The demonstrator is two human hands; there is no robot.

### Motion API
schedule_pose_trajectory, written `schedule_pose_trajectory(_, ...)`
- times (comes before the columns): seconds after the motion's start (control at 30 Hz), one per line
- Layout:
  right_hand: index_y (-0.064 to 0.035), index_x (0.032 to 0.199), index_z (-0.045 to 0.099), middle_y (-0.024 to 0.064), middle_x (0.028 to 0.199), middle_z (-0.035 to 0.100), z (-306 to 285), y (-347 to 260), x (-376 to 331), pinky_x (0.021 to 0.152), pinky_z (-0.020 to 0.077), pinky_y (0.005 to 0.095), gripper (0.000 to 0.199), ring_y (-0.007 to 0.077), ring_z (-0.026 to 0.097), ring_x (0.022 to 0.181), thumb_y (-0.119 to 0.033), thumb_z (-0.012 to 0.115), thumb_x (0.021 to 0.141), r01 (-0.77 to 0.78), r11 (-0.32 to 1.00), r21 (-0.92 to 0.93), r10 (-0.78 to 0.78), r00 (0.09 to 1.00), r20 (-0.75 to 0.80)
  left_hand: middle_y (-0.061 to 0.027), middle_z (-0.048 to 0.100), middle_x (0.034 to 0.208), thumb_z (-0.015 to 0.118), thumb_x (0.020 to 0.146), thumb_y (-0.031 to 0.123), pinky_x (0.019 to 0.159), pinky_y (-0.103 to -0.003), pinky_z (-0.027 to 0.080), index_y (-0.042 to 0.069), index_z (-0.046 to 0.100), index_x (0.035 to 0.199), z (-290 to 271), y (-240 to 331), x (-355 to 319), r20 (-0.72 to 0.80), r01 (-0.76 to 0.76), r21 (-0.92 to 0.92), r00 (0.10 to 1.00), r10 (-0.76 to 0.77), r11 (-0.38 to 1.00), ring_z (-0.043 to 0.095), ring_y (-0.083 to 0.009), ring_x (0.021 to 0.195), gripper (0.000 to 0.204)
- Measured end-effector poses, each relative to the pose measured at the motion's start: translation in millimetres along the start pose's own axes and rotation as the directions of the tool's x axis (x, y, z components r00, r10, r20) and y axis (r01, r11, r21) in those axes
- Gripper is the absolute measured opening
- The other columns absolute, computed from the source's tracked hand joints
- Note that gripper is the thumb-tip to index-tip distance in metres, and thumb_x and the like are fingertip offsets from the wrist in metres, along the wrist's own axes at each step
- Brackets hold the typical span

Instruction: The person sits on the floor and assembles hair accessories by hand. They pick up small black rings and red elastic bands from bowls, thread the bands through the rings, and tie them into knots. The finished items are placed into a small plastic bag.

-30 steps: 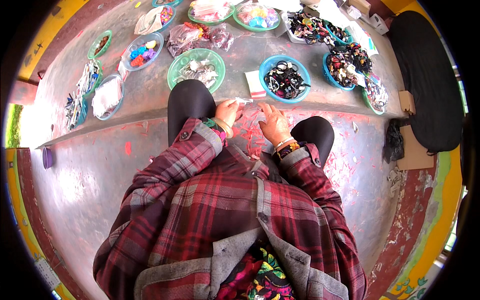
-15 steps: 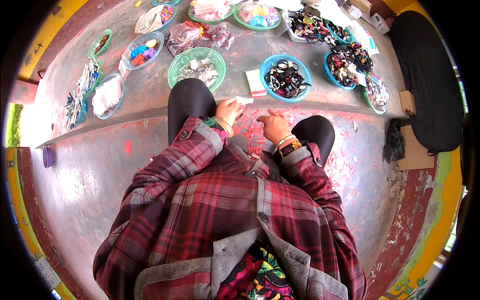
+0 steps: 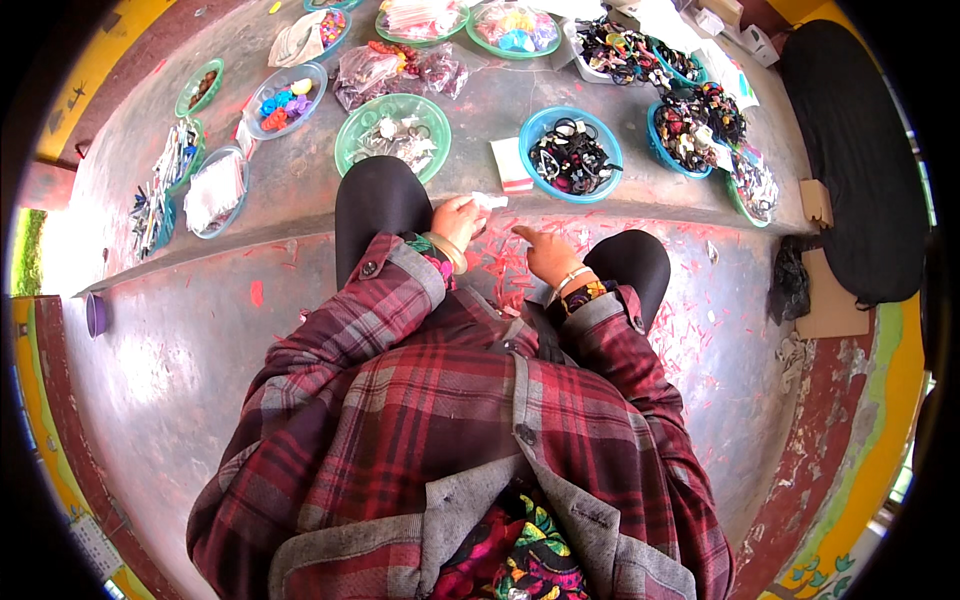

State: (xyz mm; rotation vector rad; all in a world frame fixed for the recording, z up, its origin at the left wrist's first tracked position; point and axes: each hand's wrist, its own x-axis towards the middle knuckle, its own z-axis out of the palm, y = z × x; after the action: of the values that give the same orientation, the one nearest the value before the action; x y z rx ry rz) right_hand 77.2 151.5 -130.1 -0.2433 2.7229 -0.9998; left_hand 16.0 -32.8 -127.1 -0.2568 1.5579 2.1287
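Note:
My left hand is closed, gripping a small white piece that sticks out past its fingertips; too little of it shows to tell its kind. To the right, my right hand has its index finger stretched toward the left hand, the other fingers partly curled and partly hidden. Nothing shows in it. Both hands are apart, between my knees. Ahead of them on the ledge stand a green basin of white and clear small pieces and a blue basin of black hair ties. A white and red card lies between these basins.
Red scraps litter the lower floor. On the ledge are more basins, with white packets, coloured pieces and dark hair ties. A clear plastic bag lies farther back. Black cloth and cardboard stand at right.
My right hand has turned slightly, its index finger now pointing out more plainly toward the left hand. The left hand keeps its hold on the white piece, almost unmoved.

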Motion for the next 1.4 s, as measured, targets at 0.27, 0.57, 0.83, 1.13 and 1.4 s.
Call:
schedule_pose_trajectory(0.27, -0.0025, 0.127, 0.036, 0.0163, 0.113, 0.053, -31.0, -27.2, -2.8, 0.072, 0.0495, 0.0281, 0.047, 0.0195, 0.062, 0.078, -0.002, 0.033, 0.080, -0.297, 0.448, 0.843, 0.254, 0.947, 0.198, -0.0074, 0.058, 0.097, 0.045, 0.089, 0.016, 0.075, -0.028, 0.045, 0.002, 0.054, 0.100, -0.1, 0.1, -1.8, -0.003, 0.013, -0.007, 1.000, -0.013, 1.000, 0.056, -0.0151, 0.086, 0.020)
schedule_pose_trajectory(0.57, -0.0027, 0.109, 0.054, 0.0143, 0.094, 0.062, -15.5, 3.8, 2.2, 0.062, 0.0510, 0.0296, 0.030, 0.0203, 0.064, 0.070, -0.009, 0.045, 0.081, -0.204, 0.785, -0.584, 0.301, 0.951, 0.072, -0.0075, 0.058, 0.094, 0.044, 0.088, 0.013, 0.076, -0.028, 0.046, 0.001, 0.054, 0.099, -6.3, -9.1, 9.4, -0.015, -0.033, 0.005, 0.999, 0.033, 0.999, 0.057, -0.0159, 0.084, 0.018)
schedule_pose_trajectory(0.83, -0.0006, 0.113, 0.050, 0.0127, 0.096, 0.062, -37.2, -16.4, -0.1, 0.057, 0.0483, 0.0219, 0.031, 0.0133, 0.057, 0.056, -0.008, 0.043, 0.084, -0.305, 0.355, 0.884, 0.330, 0.925, 0.187, -0.0080, 0.059, 0.094, 0.045, 0.088, 0.013, 0.076, -0.028, 0.046, 0.001, 0.054, 0.097, -1.6, -2.1, 2.2, -0.050, -0.011, 0.005, 0.999, 0.012, 1.000, 0.058, -0.0161, 0.086, 0.018)
schedule_pose_trajectory(1.13, -0.0036, 0.107, 0.054, 0.0121, 0.093, 0.062, -62.4, -28.3, -4.3, 0.054, 0.0469, 0.0240, 0.024, 0.0141, 0.056, 0.057, -0.012, 0.046, 0.085, -0.073, 0.012, 0.997, 0.110, 0.991, 0.071, -0.0069, 0.059, 0.094, 0.044, 0.089, 0.015, 0.075, -0.029, 0.046, 0.001, 0.055, 0.098, -1.5, -2.8, 0.7, -0.024, 0.008, -0.023, 1.000, -0.009, 1.000, 0.057, -0.0152, 0.086, 0.019)
schedule_pose_trajectory(1.4, -0.0046, 0.102, 0.061, 0.0070, 0.098, 0.061, -26.5, -17.1, 5.7, 0.077, 0.0458, 0.0359, 0.027, 0.0201, 0.061, 0.083, -0.022, 0.046, 0.087, -0.211, 0.566, 0.797, 0.268, 0.961, 0.065, -0.0062, 0.059, 0.093, 0.045, 0.088, 0.015, 0.074, -0.028, 0.046, 0.002, 0.055, 0.098, -2.5, -4.5, 1.3, -0.005, -0.002, 0.001, 1.000, 0.002, 1.000, 0.057, -0.0147, 0.085, 0.019)
